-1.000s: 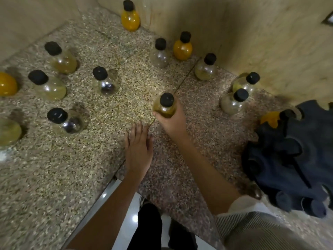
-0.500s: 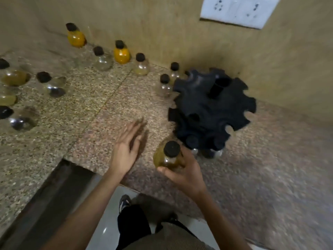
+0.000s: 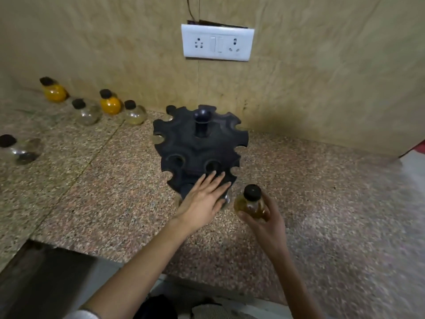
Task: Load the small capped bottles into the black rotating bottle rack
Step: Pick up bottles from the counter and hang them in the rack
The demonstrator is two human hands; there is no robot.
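Fingers of the right hand (image 3: 266, 221) wrap a small bottle (image 3: 250, 203) of yellow-green liquid with a black cap, held upright at lower centre of the frame, just right of the black rack (image 3: 197, 150) and apart from it. That grip is clenched on the bottle's round body from below and behind. The left hand (image 3: 202, 199) lies flat and released, fingers straight, across the near lower edge of the rack; whether it presses on the rack or only hovers over it cannot be told. The rack stands at the centre of the frame on the speckled stone desk (image 3: 103, 192), with a knob on top and notched slots around its tiers; the slots that show look unfilled. Four more capped bottles stand in the upper left along the wall: two orange ones (image 3: 54, 90) (image 3: 110, 103) and two nearly clear ones (image 3: 86, 112) (image 3: 134, 113). Another clear bottle (image 3: 18, 150) sits at the far left edge. A white socket plate (image 3: 217, 43) is fixed on the wall above the rack.
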